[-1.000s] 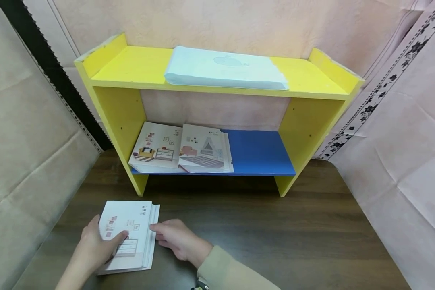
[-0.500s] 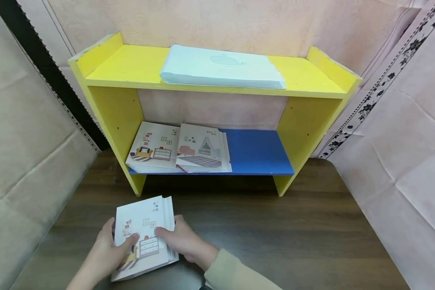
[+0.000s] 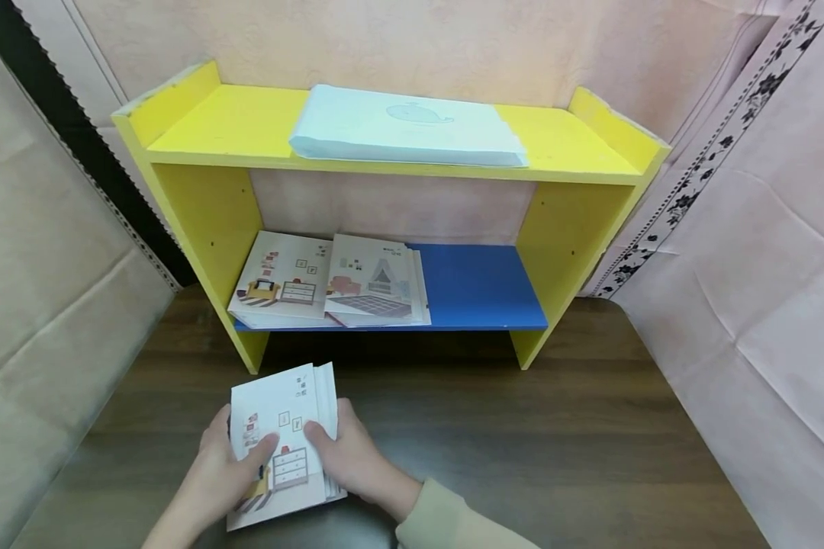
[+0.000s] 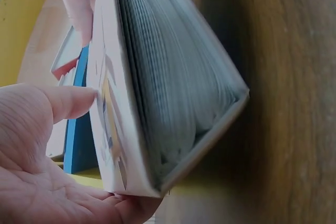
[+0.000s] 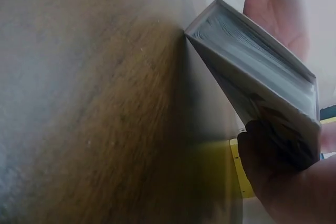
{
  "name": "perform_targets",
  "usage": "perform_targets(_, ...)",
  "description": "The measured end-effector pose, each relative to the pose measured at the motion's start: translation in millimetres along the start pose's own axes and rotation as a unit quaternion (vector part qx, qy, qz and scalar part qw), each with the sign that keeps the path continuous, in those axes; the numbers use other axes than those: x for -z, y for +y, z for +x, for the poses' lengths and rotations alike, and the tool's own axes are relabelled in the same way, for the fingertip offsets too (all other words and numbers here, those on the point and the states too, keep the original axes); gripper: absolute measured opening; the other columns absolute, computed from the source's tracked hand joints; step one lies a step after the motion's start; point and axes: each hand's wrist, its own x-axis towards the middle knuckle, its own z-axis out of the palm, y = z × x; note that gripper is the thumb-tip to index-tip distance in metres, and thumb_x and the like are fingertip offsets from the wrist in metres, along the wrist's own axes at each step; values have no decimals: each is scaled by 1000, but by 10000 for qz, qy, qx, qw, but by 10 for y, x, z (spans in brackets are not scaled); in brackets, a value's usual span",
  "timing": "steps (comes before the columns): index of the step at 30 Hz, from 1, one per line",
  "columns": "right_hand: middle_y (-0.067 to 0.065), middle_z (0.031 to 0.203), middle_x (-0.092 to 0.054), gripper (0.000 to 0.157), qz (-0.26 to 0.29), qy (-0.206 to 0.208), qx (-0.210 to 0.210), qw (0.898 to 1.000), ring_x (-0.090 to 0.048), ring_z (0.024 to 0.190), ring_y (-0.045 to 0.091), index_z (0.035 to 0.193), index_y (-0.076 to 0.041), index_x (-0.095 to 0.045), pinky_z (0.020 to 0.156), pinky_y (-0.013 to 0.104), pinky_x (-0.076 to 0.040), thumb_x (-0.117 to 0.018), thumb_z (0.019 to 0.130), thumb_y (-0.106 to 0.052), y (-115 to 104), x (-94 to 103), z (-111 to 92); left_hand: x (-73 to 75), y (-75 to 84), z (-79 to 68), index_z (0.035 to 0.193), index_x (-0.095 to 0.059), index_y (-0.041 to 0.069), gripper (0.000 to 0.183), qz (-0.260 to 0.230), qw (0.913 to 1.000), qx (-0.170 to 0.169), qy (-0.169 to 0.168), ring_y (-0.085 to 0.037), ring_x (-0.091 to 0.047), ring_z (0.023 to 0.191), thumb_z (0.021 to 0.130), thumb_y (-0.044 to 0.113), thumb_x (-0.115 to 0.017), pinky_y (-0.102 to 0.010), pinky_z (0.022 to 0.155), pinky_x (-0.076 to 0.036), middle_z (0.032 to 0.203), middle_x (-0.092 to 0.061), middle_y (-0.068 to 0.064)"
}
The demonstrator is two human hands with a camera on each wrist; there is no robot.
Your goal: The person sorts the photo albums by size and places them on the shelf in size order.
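Note:
Low over the table, both hands hold a thick white photo album [image 3: 284,488] with furniture drawings on its cover. My left hand [image 3: 214,476] grips the left side, thumb on the front cover. On the right side my right hand [image 3: 358,457] grips it, thumb also on the front. The album is slightly turned, its top leaning right in the head view. Its thick stack of glossy pages [image 4: 163,66] shows edge-on in the left wrist view. In the right wrist view, the right fingers [image 5: 257,150] curl against the cover. Fingers behind the album are hidden in the head view.
Ahead stands a yellow shelf unit [image 3: 199,191] with a blue lower board [image 3: 477,282]. Two similar white albums, one with a sofa and cabinet [image 3: 281,278], one with a tent [image 3: 371,278], lie overlapping on its left. A pale blue whale-printed package [image 3: 405,126] lies on top.
The hands moved the album right and tilted it off the table. My right hand went from touching its right edge to gripping it with the thumb on the cover.

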Motion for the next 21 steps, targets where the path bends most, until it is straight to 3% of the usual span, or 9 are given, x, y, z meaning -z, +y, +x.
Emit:
perform_targets(5,-1,95,-55,38,-242,-13,345,9991,-64,75,12,131,-16,-37,60,29,-55,-52,100,-31,-22,20,-52,-18,38,0,148,2,-11,101,-224,9996,-62,138,-38,-48,115,94,53,-55,-54,96,-40,130,-37,-30)
perform_targets(11,-2,95,-56,34,-367,274,700,9965,-63,78,10,128,-18,-41,60,27,-55,-55,99,-28,-60,66,-65,-44,100,-7,150,6,-4,97,-591,9974,-179,380,-33,-54,111,95,52,-52,-41,87,-48,129,-43,-26)
perform_targets(18,-3,98,-57,32,-465,454,960,9933,-63,82,9,127,-19,-42,65,28,-54,-55,99,-29,-135,197,-83,-127,156,59,153,-1,2,89,-1218,9877,-690,690,-43,-47,122,96,44,-56,-34,79,-55,145,-31,-27)
perform_targets(21,-1,100,-57,35,-456,478,1006,9927,-64,83,11,129,-19,-41,65,29,-54,-55,99,-30,-176,273,-91,-178,183,99,152,-9,3,82,-1409,9825,-908,816,-38,-53,117,97,40,-57,-30,77,-55,141,-40,-24)
